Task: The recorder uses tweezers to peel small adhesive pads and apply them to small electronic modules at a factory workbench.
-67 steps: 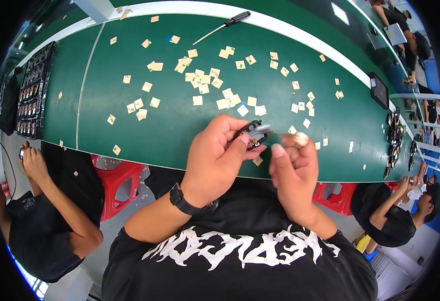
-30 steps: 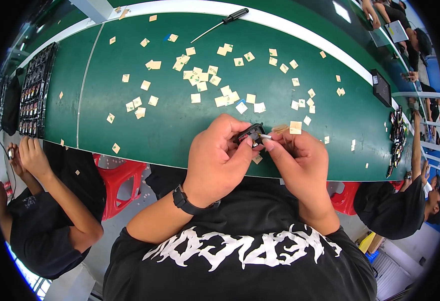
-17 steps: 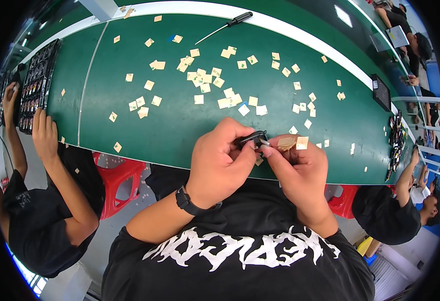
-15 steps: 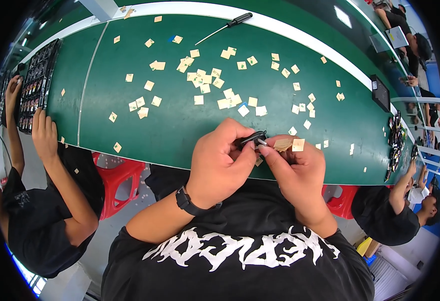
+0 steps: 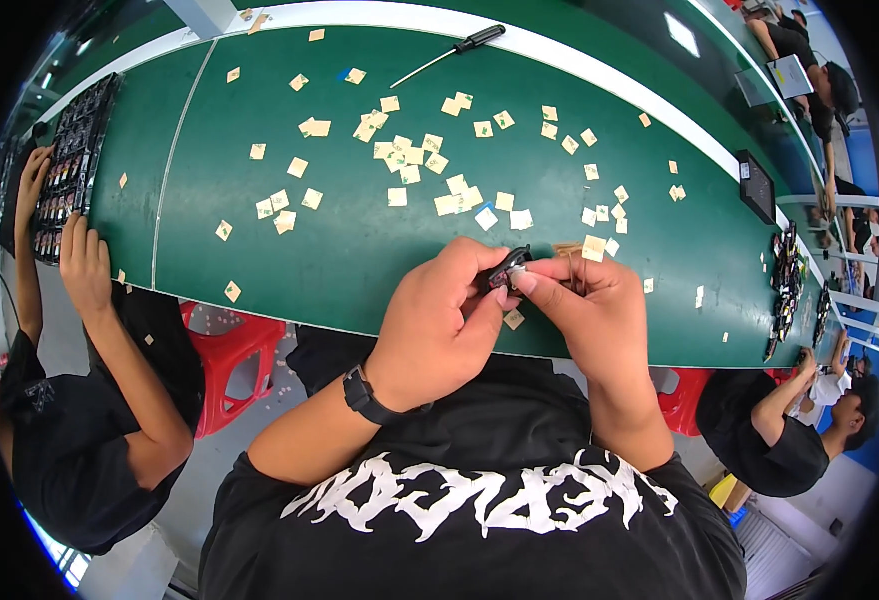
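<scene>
My left hand (image 5: 429, 320) is closed around a small black plastic device (image 5: 507, 262) with a rounded end, just over the table's near edge. The fingertips of my right hand (image 5: 599, 315) press together at the device's open side, around a small pale or silvery bit that is too small to name. Between the other fingers of that hand sits a stack of cream paper squares (image 5: 593, 248), its edges sticking up past the knuckles. One more cream square (image 5: 513, 319) shows below the device, between my hands. My fingers hide most of the device's inner face.
Many cream squares (image 5: 414, 157) lie scattered over the green table (image 5: 259, 260). A black-handled screwdriver (image 5: 479, 38) rests near the far edge. At left, a co-worker's hands touch a black tray (image 5: 71, 165) of parts. Black devices (image 5: 785, 290) are piled at right, near a black box (image 5: 756, 187).
My right fingertips have come in closer against the device, and the paper stack has tilted up and away. The silvery piece shows less. At right, another person's arm has shifted.
</scene>
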Tool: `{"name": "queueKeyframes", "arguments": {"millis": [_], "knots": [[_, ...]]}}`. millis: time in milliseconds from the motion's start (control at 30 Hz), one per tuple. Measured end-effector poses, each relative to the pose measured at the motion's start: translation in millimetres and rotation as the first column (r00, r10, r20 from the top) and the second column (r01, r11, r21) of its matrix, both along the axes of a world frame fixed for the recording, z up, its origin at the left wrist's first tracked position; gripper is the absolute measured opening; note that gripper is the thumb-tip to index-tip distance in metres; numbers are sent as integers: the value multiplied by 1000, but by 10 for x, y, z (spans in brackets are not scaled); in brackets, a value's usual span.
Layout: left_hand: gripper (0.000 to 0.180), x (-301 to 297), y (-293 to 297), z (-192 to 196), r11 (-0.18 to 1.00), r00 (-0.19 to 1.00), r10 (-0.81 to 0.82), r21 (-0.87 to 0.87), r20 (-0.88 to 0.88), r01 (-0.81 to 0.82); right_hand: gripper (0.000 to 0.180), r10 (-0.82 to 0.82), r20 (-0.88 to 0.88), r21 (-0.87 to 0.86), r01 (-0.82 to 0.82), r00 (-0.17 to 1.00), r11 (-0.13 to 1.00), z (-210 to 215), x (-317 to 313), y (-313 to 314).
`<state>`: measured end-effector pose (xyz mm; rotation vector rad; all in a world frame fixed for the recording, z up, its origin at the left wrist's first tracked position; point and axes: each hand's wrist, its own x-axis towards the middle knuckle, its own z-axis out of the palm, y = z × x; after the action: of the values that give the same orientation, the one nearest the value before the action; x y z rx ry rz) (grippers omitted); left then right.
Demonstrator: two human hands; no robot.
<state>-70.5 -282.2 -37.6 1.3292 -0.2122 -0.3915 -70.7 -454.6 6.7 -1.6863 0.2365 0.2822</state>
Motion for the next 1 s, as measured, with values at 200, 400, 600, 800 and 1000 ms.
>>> {"name": "queueKeyframes", "arguments": {"millis": [200,400,600,800,1000], "knots": [[29,9,94,0,996,996,-88,-18,31,88,23,-87,-9,-84,86,996,993,-167,54,-118],[24,31,129,-14,987,994,-104,-119,15,105,28,-26,-54,-68,23,998,997,-128,82,-106],[25,43,108,-47,978,989,-147,-151,-9,144,17,69,-116,219,-42,991,975,-50,94,-105],[27,82,45,47,947,963,-40,-317,-266,-48,22,78,-114,71,-70,990,995,-29,89,-194],[29,80,61,97,946,977,9,-315,-214,-78,16,-244,99,-62,250,965,966,-47,-274,-1125]]}}
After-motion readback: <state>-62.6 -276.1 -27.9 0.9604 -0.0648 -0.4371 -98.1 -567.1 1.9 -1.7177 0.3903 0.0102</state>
